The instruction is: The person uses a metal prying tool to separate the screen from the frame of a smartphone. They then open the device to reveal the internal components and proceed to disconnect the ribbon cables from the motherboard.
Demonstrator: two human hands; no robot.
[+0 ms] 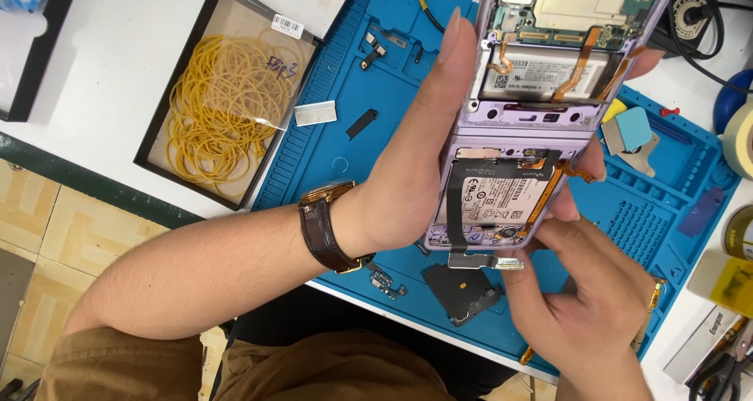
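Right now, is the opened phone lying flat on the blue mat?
No: the left hand holds the opened phone up above the blue mat, while the right hand works at its lower edge.

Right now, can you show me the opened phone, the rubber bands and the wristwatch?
opened phone (502,201), head view, on its lower battery.
rubber bands (223,107), head view, middle of the yellow heap.
wristwatch (323,232), head view, on its brown strap.

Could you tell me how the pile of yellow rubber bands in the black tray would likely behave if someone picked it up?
The yellow rubber bands look thin and loosely tangled, so they would probably be floppy and come up in a clump. They seem very light for their bulk. Heaped in the shallow black tray, a few might snag and trail out over its rim.
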